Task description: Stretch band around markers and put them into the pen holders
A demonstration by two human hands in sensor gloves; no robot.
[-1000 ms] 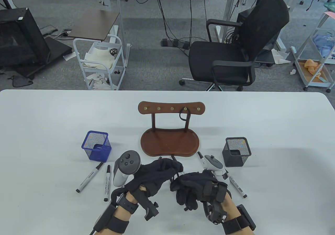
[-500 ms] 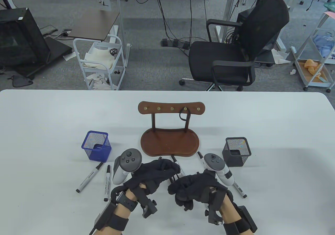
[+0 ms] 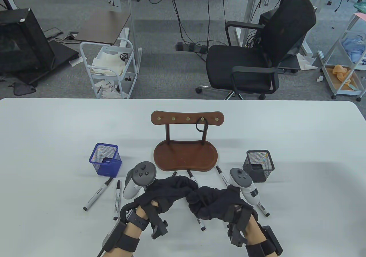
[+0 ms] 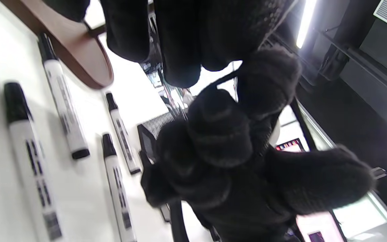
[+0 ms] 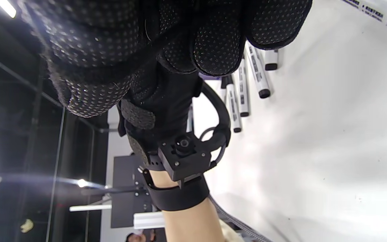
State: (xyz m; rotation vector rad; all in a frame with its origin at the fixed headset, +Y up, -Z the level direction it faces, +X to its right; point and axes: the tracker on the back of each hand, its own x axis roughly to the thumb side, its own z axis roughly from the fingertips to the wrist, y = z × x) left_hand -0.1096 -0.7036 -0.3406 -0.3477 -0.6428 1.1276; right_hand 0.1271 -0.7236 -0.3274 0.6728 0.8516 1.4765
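Markers, white-barrelled with black caps, lie loose on the white table around both hands. One (image 3: 194, 180) shows just beyond the joined fingertips. Another (image 3: 222, 176) lies just beyond the right hand (image 3: 213, 204). A third (image 3: 201, 225) pokes its capped end out from under that hand on the wrist side. Two more (image 3: 98, 193) rest well off to the outer side of the left hand (image 3: 168, 191). None is banded or in a holder yet.

The two gloved hands meet fingertip to fingertip above the table. In the left wrist view a thin black elastic band (image 4: 225, 76) runs as a taut strand among the right hand's curled fingers, which seem to pinch it. The left hand's fingers are curled towards it, but I cannot tell whether they grip it too.

The next move turns on the markers directly under and just beyond the fingertips. Their long axes point roughly away from the person, so the band's loop would have to be opened crosswise to them. The right hand is the nearer to these.

The black mesh pen holder (image 3: 258, 165) stands beyond the right hand to its outer side. The blue mesh pen holder (image 3: 105, 159) stands likewise beyond the left.
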